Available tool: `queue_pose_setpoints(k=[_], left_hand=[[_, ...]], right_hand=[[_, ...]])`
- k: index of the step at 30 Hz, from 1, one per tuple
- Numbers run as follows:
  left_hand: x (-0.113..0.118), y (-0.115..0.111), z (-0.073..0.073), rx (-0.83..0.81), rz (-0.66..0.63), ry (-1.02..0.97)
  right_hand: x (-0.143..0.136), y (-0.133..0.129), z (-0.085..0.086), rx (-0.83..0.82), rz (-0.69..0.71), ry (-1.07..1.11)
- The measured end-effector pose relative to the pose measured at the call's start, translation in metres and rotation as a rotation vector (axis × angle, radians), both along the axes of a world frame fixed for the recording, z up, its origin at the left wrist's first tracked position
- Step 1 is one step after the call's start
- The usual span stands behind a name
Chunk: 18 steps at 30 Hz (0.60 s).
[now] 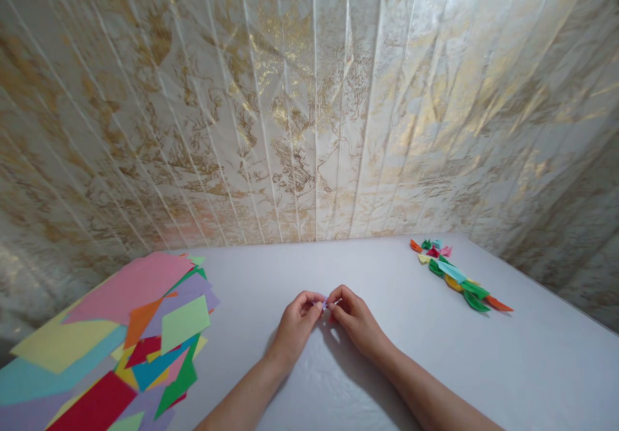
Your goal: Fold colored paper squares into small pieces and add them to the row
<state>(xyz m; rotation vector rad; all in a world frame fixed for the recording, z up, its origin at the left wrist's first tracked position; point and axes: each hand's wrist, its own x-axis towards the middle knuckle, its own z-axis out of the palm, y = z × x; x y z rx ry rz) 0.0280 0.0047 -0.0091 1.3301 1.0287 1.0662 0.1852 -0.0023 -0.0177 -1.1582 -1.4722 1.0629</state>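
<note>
Pinching lilac paper (324, 304) in left hand (297, 324) and right hand (356, 322), coloured paper sheets (133, 289) leftward, folded paper shapes (452, 272) rightward

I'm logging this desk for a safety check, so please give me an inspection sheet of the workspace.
Surface: pale table, with soft shadows near the hands.
Things in hand: one small purple piece of paper, mostly hidden by the fingers.
Other items: small folded paper shapes in several colours, grouped toward the far right.
Clutter: loose, overlapping paper sheets of mixed sizes and colours along the left.
Hands: left hand and right hand meet at the purple piece, fingers pinched; both bare.
Cables: nothing seen.
Surroundings: pleated gold-and-white curtain behind the table; no other person seen.
</note>
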Motion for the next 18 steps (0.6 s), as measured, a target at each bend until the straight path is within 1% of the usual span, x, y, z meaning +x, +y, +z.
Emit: queue_pose_setpoints(k=[5, 13, 18], left_hand=[[0.0015, 0.0021, -0.0050, 0.086, 0.023, 0.022], [-0.0012, 0.0038, -0.0055, 0.030, 0.050, -0.030], [0.0014, 0.0046, -0.0086, 0.050, 0.050, -0.005]], right_hand=[[0.0008, 0.0015, 0.0016, -0.030, -0.005, 0.059], [-0.0015, -0.0007, 0.0031, -0.029, 0.015, 0.047], [-0.0015, 0.0004, 0.0041, -0.007, -0.024, 0.039]])
